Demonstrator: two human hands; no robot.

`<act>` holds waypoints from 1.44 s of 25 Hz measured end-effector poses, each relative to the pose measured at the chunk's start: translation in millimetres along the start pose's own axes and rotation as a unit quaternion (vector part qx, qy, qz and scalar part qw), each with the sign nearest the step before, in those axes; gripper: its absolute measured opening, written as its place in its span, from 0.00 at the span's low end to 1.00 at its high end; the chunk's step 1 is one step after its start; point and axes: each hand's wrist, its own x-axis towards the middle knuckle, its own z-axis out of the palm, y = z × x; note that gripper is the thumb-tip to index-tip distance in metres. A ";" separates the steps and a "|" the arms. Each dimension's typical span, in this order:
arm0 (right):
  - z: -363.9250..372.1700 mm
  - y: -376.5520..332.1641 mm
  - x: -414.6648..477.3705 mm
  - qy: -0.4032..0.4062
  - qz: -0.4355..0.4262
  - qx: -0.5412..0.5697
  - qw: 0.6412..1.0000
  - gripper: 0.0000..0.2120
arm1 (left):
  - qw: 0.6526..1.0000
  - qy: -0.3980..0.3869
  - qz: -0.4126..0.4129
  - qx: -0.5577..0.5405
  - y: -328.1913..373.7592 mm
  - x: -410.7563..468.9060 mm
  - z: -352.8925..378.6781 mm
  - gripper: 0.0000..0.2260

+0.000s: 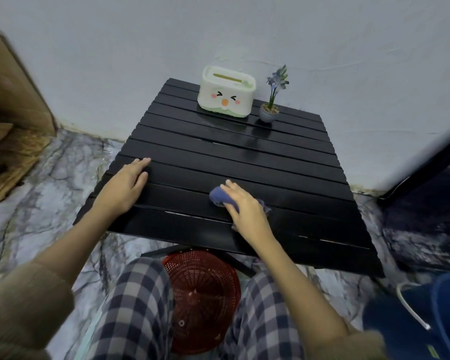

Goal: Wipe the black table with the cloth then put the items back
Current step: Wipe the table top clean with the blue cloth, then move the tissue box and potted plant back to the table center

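Observation:
A low black slatted table (pixel 244 154) stands against a pale wall. My right hand (pixel 244 203) presses a bunched blue-grey cloth (pixel 220 196) onto the near middle of the tabletop. The cloth shows at the fingers and behind the palm. My left hand (pixel 126 185) lies flat on the table's near left edge, fingers together, holding nothing. At the far end sit a white tissue box with a cartoon face (pixel 226 93) and, right of it, a small grey pot with a blue-flowered plant (pixel 270 110).
A red plastic basket (pixel 203 294) sits on the marble-patterned floor (pixel 63 183) between my knees, under the table's near edge. Cardboard (pixel 8 100) leans at the left wall. A blue bucket (pixel 426 315) stands at the lower right. A dark frame (pixel 426 162) is at the right.

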 end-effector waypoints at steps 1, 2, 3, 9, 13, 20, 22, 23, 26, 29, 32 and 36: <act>-11.7 9.8 -21.7 0.001 -0.007 0.011 1.000 0.21 | 1.000 0.000 -0.001 0.001 -1.0 0.0 0.5 0.19; -27.9 25.5 -42.1 0.018 0.010 0.015 1.000 0.21 | 1.000 0.000 -0.001 0.003 -1.9 0.1 1.2 0.19; -46.9 44.7 -59.0 0.044 0.048 0.009 0.998 0.21 | 1.000 -0.002 0.000 0.004 -2.6 0.6 1.4 0.19; -113.5 139.0 -75.9 0.219 0.288 -0.071 0.930 0.18 | 1.000 -0.004 -0.004 0.003 1.4 -1.6 0.3 0.19; -114.9 142.7 -50.7 0.238 0.319 -0.100 0.912 0.18 | 1.000 -0.003 -0.010 -0.001 3.9 -1.9 -1.3 0.19; -120.6 137.2 -44.9 0.191 0.298 -0.111 0.929 0.24 | 1.000 -0.005 -0.022 -0.012 4.0 -3.2 -1.3 0.20; -120.7 117.1 -30.2 0.185 0.242 -0.115 0.945 0.27 | 0.998 0.001 -0.041 -0.037 8.0 -0.6 -2.7 0.20; -119.3 104.1 -18.0 0.178 0.212 -0.094 0.956 0.27 | 0.997 0.007 -0.047 -0.052 11.7 3.4 -3.9 0.20; -111.0 67.6 32.1 0.121 0.160 -0.001 0.980 0.29 | 0.995 0.020 -0.037 -0.086 30.7 28.1 -8.9 0.20; -102.3 46.8 103.9 0.071 0.137 0.059 0.986 0.30 | 0.995 0.029 -0.016 -0.091 48.1 85.6 -11.5 0.20; -93.0 45.5 181.0 0.036 0.117 0.078 0.989 0.30 | 0.996 0.027 -0.008 -0.080 54.3 153.5 -8.0 0.21; -82.9 59.4 258.3 0.023 0.140 0.105 0.984 0.32 | 0.998 0.000 -0.018 -0.054 47.5 235.8 3.7 0.23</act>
